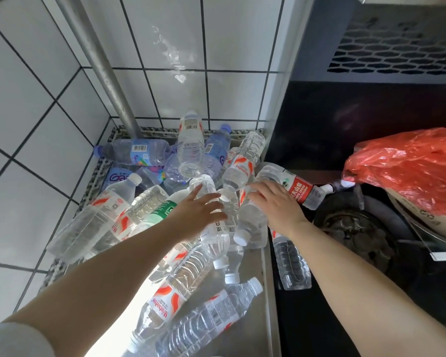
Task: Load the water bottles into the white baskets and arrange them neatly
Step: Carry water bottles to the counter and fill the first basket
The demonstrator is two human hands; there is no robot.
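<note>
We are reaching both hands into the pile of water bottles (188, 202) lying jumbled on the steel counter (252, 318), packed into the tiled corner. Our left hand (196, 211) is resting on top of the pile's middle, its fingers straight and slightly spread across a clear bottle (204, 184), pinching nothing. Our right hand (276, 202) is lying just right of that, fingers loosely extended over a red-labelled bottle (298, 189) at the pile's right edge; whether the thumb is curling under it we cannot tell, since the hand hides it. Beyond the pile, blue-labelled bottles (137, 150) are lying against the wall beside a metal pipe (113, 86). Right of the pile, a red plastic bag (410, 166) is covering a cardboard box (420, 215).
</note>
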